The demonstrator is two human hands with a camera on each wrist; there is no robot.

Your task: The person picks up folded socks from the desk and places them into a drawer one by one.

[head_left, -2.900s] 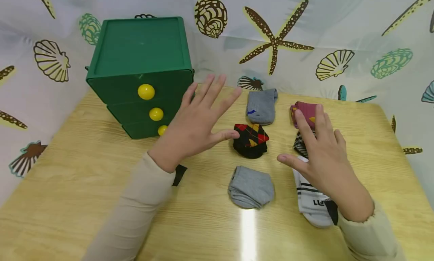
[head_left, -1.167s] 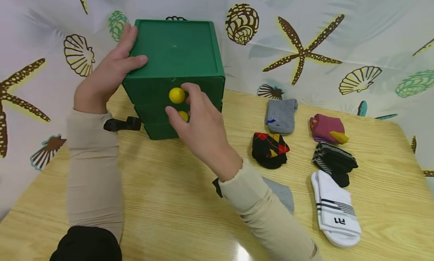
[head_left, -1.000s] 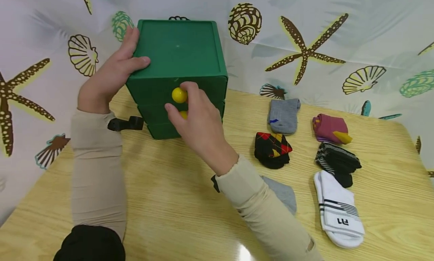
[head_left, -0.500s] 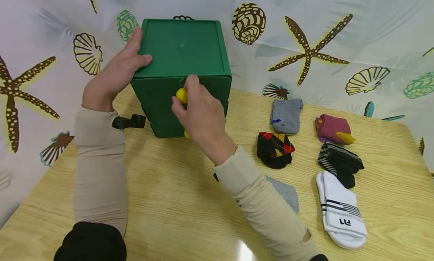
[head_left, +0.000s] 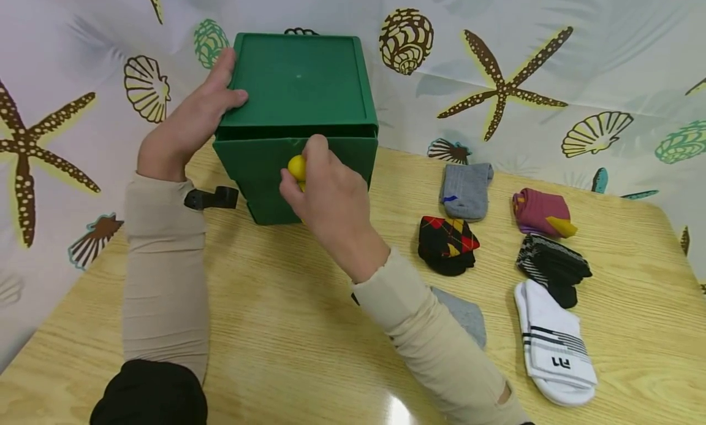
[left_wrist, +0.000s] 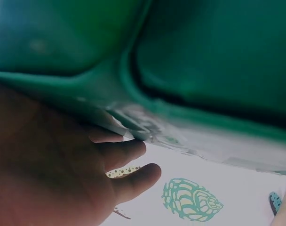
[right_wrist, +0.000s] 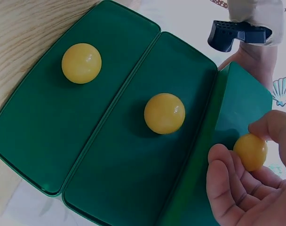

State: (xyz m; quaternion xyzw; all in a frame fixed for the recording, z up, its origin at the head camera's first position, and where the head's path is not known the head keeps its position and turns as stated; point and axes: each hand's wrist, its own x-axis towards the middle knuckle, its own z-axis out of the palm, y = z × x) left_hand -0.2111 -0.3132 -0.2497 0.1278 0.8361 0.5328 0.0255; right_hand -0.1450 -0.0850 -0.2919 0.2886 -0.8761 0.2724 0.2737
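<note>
A green drawer unit (head_left: 300,81) with yellow ball knobs stands at the back left of the table. My left hand (head_left: 193,115) lies along its left side, thumb on the top edge; in the left wrist view its fingers (left_wrist: 129,155) stretch straight beside the green wall. My right hand (head_left: 336,198) pinches the top drawer's yellow knob (right_wrist: 250,151) between thumb and fingers. That top drawer (head_left: 254,161) sticks out a little, a dark gap showing above its front. In the right wrist view the other two drawers, with a middle knob (right_wrist: 164,113) and a bottom knob (right_wrist: 81,63), sit flush.
Right of the unit lie folded socks: grey (head_left: 466,191), argyle (head_left: 448,244), light grey (head_left: 463,314) partly under the right sleeve, maroon (head_left: 543,212), black patterned (head_left: 553,267) and white (head_left: 556,345). A shell-print cloth (head_left: 342,8) hangs behind the table (head_left: 265,339).
Both hands have gone from hovering over the table to the drawer unit. My right fingers have closed on the top knob, and the top drawer has come out slightly.
</note>
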